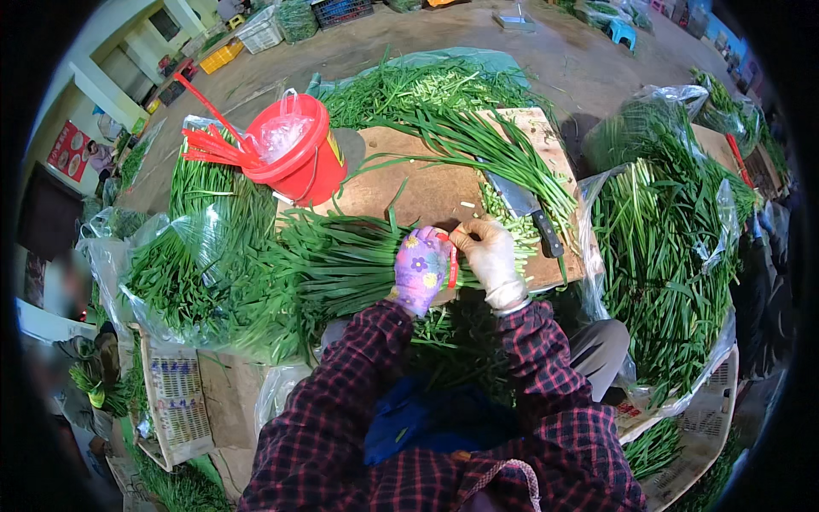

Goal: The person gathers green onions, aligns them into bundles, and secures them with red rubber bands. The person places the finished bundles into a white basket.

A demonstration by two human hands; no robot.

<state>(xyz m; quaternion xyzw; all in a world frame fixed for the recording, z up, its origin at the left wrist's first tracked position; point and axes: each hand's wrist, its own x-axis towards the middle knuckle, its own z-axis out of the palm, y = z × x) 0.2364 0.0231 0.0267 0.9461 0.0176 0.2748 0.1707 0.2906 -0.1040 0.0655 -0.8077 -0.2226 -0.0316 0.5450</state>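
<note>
My left hand (419, 269), in a purple flowered glove, grips a thick bunch of garlic chives (345, 259) near the cut ends. A red band (453, 269) runs around the bunch beside that hand. My right hand (491, 259), in a whitish glove, pinches the band at the top with thumb and forefinger. Beneath the bunch is a wooden board (409, 169). To the right of my right hand lies a cleaver (512, 195) with a black handle, partly under loose chives (492, 150). Pale cut stem ends (496, 208) are scattered beside the blade.
A red bucket (320, 169) at the board's back left holds red strips (214, 147) and a clear plastic bag. Chives in plastic are heaped at left (173, 275) and right (659, 256). Trimmings (441, 86) lie behind the board. A plastic crate (176, 397) stands at lower left.
</note>
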